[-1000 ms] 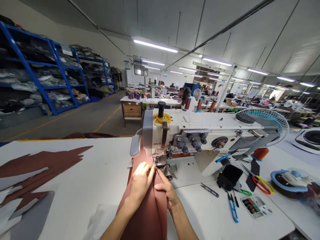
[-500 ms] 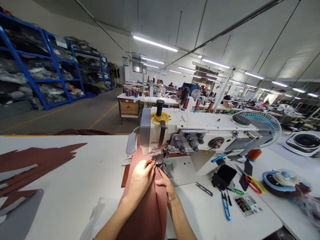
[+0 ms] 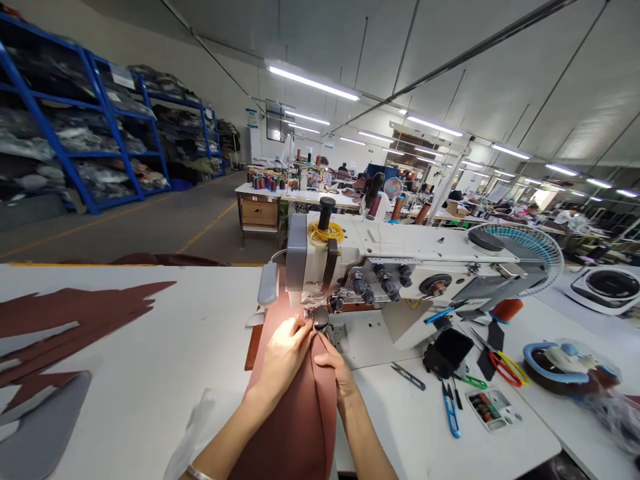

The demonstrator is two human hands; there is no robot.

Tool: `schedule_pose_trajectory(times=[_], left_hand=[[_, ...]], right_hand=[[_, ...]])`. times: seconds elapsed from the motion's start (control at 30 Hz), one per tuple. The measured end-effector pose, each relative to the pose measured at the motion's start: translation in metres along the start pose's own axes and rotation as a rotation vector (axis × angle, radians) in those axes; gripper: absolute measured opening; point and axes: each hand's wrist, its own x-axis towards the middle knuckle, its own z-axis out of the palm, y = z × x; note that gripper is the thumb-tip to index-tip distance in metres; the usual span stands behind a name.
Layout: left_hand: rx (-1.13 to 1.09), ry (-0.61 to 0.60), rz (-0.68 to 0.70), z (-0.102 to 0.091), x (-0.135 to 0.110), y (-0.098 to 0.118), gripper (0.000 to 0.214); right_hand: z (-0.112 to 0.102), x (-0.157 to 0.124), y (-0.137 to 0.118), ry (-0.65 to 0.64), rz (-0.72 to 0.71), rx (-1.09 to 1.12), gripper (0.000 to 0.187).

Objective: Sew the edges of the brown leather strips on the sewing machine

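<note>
A long reddish-brown leather piece (image 3: 287, 413) runs under the needle area of a white sewing machine (image 3: 400, 247) and hangs toward me. My left hand (image 3: 286, 350) lies on it close to the presser foot, thumb and fingers pinching the folded edge. On the other side my right hand (image 3: 336, 370) grips the right-hand fold, thumb on top and fingers underneath, partly hidden by the leather. Lamp light falls on the left fingers and the needle area. The needle itself is too small to make out.
Reddish-brown leather pieces (image 3: 80, 317) lie on the table's left side. At right are thread snips (image 3: 407, 375), blue snips (image 3: 451, 408), scissors with red and yellow handles (image 3: 507, 367), a black box (image 3: 449, 352) and a bobbin tray (image 3: 493, 408). Blue shelves (image 3: 65, 143) stand far left.
The view has shifted slightly, so the machine and hands sit a little further right. Both hands keep their hold on the leather near the presser foot.
</note>
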Motion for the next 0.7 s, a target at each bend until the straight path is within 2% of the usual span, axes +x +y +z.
schedule_pose_trajectory(times=[0.2,0.37,0.5,0.7], left_hand=[[0.014,-0.048,0.043,-0.005,0.001,-0.004,0.031],[0.086,-0.064,0.203,-0.005,-0.003,-0.003,0.034],[0.125,-0.17,0.2,-0.004,-0.008,-0.003,0.034],[0.186,-0.197,0.238,-0.012,0.0,-0.007,0.034]], right_hand=[[-0.008,0.002,0.007,0.01,0.021,-0.012,0.074],[-0.019,0.007,0.012,-0.053,0.05,-0.046,0.057],[-0.019,0.012,0.008,-0.081,0.122,-0.102,0.07],[-0.008,0.02,0.01,-0.163,0.026,0.018,0.052]])
